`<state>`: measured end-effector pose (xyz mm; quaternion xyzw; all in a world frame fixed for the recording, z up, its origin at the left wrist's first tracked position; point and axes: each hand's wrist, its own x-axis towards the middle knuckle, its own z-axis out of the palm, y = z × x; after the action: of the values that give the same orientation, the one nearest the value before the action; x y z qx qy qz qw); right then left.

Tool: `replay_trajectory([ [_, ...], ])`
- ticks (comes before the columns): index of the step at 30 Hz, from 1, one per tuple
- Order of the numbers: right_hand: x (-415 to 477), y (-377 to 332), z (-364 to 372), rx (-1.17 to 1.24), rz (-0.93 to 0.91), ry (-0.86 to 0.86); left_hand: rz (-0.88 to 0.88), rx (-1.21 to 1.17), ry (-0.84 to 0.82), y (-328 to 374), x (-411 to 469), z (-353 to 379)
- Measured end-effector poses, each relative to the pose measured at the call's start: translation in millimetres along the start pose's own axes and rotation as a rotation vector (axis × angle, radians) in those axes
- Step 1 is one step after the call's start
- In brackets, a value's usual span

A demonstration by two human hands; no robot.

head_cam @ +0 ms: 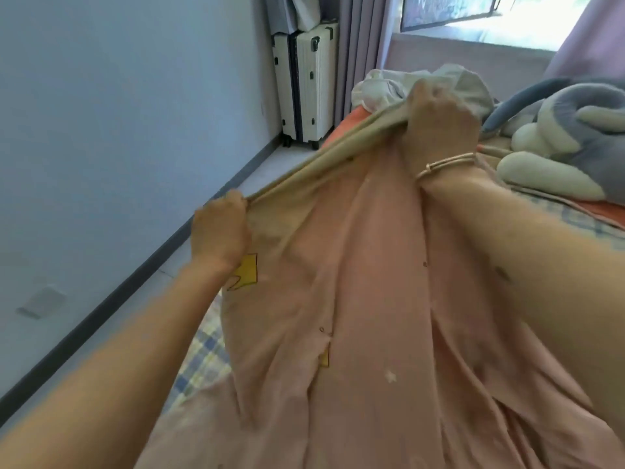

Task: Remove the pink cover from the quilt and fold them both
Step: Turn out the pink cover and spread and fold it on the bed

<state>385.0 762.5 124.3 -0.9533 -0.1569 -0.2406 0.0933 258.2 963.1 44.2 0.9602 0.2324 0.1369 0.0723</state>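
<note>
The pink cover [355, 299] drapes from the foreground up the bed, creased lengthwise, printed with yellow shapes and small white stars, with a beige inner side showing along its raised edge. The left hand [220, 231] clenches that edge in a fist. Farther along, the right hand [439, 120], a bracelet [443, 164] on its wrist, grips the same edge, stretched taut between them. Beneath lies a plaid sheet [206, 360]. Beyond the right hand sits the crumpled white quilt [382, 86], with a grey-and-white plush toy [558, 130] to its right. White suitcases [307, 82] stand against the wall by lilac curtains [362, 45] and a bright window [507, 15].
</note>
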Motion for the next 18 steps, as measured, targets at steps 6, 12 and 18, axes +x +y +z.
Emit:
replay_trajectory([
  [6, -145.3, 10.7, 77.0, -0.188, -0.248, -0.992, -0.062, 0.491, -0.579, -39.6, -46.7, 30.2],
  [12, -184.1, 3.1, 89.4, -0.114, -0.196, -0.932, -0.086, 0.444, -0.813, -67.2, -90.5, 76.6],
  [18, -184.1, -37.0, 88.6, 0.263, -0.137, -0.806, 0.299, -0.392, -0.765, 29.5, -91.7, 87.6],
])
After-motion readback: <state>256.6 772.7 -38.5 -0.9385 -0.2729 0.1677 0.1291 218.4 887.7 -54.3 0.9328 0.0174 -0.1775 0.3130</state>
